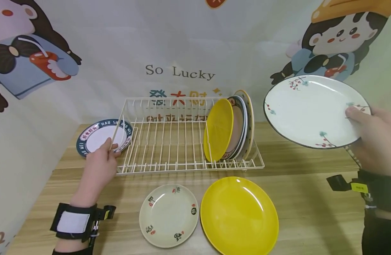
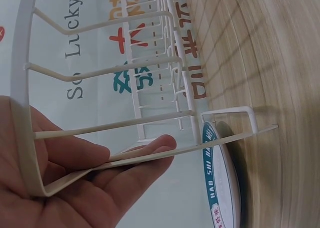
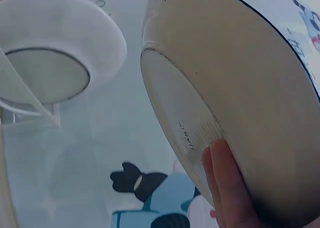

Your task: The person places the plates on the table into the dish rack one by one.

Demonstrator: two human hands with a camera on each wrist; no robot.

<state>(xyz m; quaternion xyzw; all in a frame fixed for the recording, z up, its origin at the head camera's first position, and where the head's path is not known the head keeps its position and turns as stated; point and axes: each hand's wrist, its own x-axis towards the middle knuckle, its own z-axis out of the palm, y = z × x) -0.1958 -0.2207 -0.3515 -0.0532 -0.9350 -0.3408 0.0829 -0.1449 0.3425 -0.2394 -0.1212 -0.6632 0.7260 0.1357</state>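
Fingers of the left hand [image 1: 101, 159] clamp the left end of the rack [image 1: 189, 170] in the head view, the right hand [image 1: 378, 138] pinching a white plate [image 1: 313, 113] raised beside it; left wrist view, wire gripped; right wrist view, fingers [image 3: 227, 180] under the plate.

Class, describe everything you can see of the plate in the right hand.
The plate is white and glossy, ceramic by its look, with a thin dark rim and painted red and blue-green sprigs. Its underside shows a base with a small dark mark. It is held in the air, tilted, right of the rack, and only the right hand touches it, thumb on the upper face and fingers underneath.
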